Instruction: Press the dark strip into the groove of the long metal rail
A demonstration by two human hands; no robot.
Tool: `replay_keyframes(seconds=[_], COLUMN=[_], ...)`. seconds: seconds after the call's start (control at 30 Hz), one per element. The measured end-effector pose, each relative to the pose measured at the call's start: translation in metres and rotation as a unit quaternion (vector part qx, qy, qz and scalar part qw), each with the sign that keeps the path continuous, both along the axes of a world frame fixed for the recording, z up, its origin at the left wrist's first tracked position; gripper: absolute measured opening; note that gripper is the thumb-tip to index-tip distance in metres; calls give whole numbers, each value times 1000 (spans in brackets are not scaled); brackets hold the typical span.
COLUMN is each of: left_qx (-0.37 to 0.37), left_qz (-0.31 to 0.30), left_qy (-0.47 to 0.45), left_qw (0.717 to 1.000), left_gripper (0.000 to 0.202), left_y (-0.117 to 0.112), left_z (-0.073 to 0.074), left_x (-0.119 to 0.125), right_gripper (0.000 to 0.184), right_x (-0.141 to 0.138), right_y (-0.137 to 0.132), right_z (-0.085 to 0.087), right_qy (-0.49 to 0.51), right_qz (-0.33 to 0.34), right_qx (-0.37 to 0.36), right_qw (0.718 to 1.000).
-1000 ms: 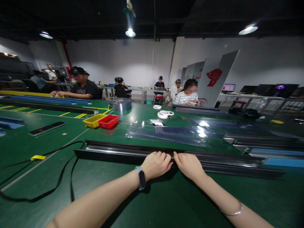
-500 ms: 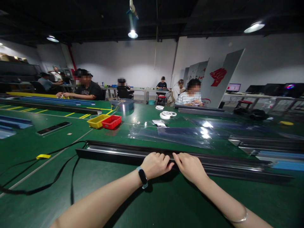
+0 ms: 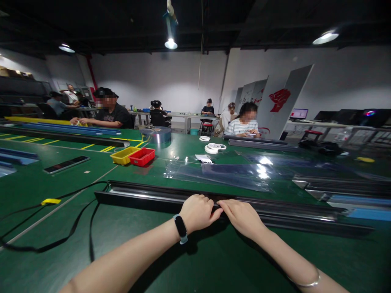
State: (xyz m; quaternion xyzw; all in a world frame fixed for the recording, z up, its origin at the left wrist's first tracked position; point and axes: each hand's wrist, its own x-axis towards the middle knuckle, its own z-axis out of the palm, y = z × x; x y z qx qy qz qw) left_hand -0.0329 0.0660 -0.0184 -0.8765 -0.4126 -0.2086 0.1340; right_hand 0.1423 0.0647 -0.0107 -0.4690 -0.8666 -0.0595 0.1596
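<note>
A long black channel profile (image 3: 137, 197) lies across the green table in front of me, its open side up. My left hand (image 3: 198, 211), with a band on its wrist, is curled over the middle of the profile, thumb stretched toward the right hand. Beside it my right hand (image 3: 241, 215) is closed on the same profile, its index finger and thumb close to the left thumb. The fingertips of both hands are hidden behind the profile's edge or inside it. A black strap (image 3: 73, 230) trails from the profile's left end over the table.
Beyond the profile lie clear plastic sheets (image 3: 220, 175), white tape rolls (image 3: 212, 147), a yellow bin (image 3: 122, 156) and a red bin (image 3: 142, 157). A phone (image 3: 67, 165) rests at left. More profiles (image 3: 348, 189) lie at right. Several people sit farther back.
My right hand has shifted slightly left, nearer the left thumb. Both hands stay on the black profile, and the whole view has moved a little.
</note>
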Motion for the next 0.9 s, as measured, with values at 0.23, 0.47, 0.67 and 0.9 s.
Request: replay_keyframes(seconds=[0.23,0.47,0.67,0.9], left_qx=[-54,-144,-195,-247], left_qz=[-18,-94,-117,-141], left_qy=[26,50,23,22], left_qw=[998,984,974,958], left_gripper=[48,44,42,39], left_y=[2,17,22,25], left_z=[7,22,21,24], left_x=[-4,-28,-32,-32], right_gripper=[44,52,54,52], right_x=[-1,3,6,4], right_y=[-1,1,3,1], right_z=[6,4,6,12], right_qy=[14,-3,-28,18], right_qz=[3,-57,-34,-40], right_qx=[-45,-13,-22,-48], right_qw=[999,998,999,998])
